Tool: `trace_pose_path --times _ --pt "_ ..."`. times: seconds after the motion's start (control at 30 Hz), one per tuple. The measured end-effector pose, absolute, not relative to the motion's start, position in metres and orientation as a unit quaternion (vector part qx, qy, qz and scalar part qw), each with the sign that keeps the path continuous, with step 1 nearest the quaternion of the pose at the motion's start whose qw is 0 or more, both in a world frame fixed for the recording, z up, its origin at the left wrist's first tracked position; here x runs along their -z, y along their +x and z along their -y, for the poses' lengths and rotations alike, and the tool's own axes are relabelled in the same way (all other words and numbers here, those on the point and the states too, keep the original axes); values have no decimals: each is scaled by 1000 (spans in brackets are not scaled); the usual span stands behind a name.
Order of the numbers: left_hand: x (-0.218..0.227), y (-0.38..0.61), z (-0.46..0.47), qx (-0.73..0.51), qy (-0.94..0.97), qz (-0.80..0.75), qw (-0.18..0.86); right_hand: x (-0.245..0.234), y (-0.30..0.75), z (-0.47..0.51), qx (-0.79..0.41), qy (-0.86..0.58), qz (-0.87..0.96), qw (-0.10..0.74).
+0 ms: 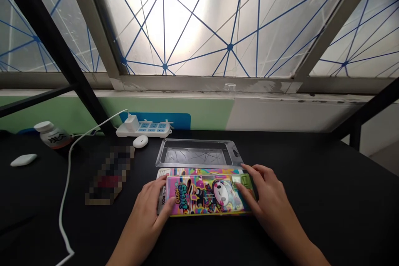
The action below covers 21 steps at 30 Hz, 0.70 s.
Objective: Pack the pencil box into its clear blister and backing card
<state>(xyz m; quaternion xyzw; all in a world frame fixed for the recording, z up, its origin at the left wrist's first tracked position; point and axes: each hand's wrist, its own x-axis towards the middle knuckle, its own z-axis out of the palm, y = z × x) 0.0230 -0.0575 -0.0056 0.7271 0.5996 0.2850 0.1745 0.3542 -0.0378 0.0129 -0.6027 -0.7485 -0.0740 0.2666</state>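
Observation:
A colourful pencil case (204, 195) with a cartoon figure in a white hood lies lengthwise in front of me on the black table. My left hand (146, 205) grips its left end, thumb over the near corner and fingers at the far side. At the other end, my right hand (274, 197) closes around the case, its thumb by a pale rectangle in a green patch. A printed card (196, 171) shows from under the case along the far and left edges. Just behind lies a clear plastic package shell (159, 156), with a hang hole at its right end.
A white power strip (143, 134) with a plugged-in charger and white cable stands by the wall. Left of me are a round white case (140, 141), a pixelated object (109, 178), a bottle (52, 135) and a small white object (23, 160). Black frame bars slant at both sides.

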Motion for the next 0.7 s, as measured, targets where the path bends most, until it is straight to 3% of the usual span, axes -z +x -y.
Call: trace_pose_path --times 0.1,0.47,0.7 --pt "10 19 58 -282 730 -597 176 -20 332 39 111 -542 794 251" --pt "27 11 52 -287 829 -479 2 -38 268 15 -37 -503 848 164" --pt "46 12 50 -294 816 -497 15 -31 262 11 -37 -509 827 235"
